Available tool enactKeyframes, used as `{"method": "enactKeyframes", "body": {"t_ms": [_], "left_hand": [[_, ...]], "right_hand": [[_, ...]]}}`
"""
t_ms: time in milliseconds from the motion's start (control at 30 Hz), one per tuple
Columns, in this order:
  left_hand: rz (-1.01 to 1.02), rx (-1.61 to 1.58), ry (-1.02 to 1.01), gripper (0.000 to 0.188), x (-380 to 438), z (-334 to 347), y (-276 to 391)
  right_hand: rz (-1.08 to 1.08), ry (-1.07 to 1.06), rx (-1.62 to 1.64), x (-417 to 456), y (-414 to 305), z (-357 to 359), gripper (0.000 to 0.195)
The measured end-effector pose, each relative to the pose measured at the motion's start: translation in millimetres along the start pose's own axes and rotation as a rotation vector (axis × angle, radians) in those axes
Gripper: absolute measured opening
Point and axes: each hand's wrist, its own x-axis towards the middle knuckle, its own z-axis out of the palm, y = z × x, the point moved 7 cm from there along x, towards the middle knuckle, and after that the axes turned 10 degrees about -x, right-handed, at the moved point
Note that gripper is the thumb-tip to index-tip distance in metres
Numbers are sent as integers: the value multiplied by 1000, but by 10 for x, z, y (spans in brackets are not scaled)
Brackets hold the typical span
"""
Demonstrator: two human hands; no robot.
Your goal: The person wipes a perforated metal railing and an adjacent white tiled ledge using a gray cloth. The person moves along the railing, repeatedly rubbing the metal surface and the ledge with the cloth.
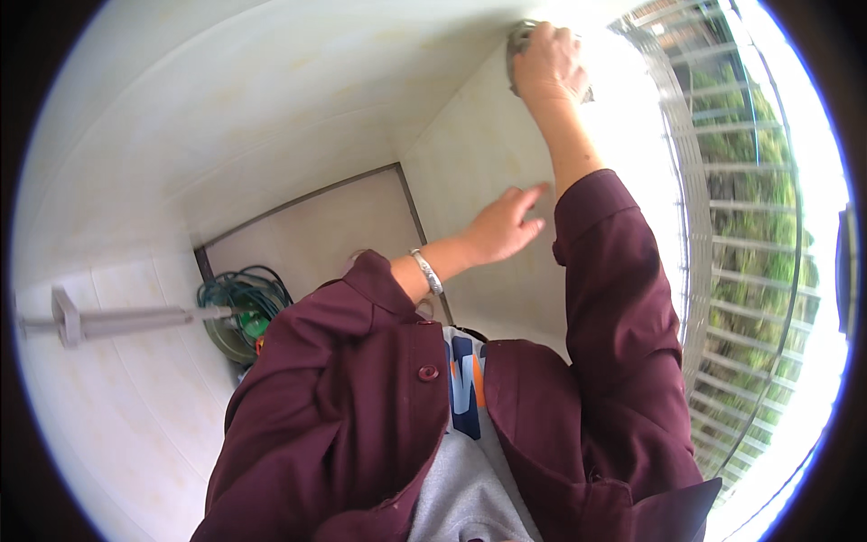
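My right hand is raised at the top of the view and pressed over a grey-brown cloth, which shows at both sides of the palm. The cloth lies against the pale wall beside the bright window side. Lower down, my left hand is held out with its fingers apart and nothing in it. A silver bracelet is around the left wrist. Both arms are in maroon sleeves.
Window bars run down the right side, with greenery behind. At the lower left are a coiled dark green hose, a round container and a grey wall-mounted bar. A dark-edged floor panel lies below the walls.
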Motion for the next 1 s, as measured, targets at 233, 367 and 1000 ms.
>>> {"method": "enactKeyframes", "body": {"t_ms": [233,367,1000], "left_hand": [[28,67,394,51,33,-445,260],[352,157,244,51,238,-176,662],[528,6,-1193,37,782,1958,206]], "right_hand": [[6,28,207,-1327,718,-197,35],[52,25,221,-2362,1278,-313,38],[1049,205,-247,-4499,1950,391,33]]}}
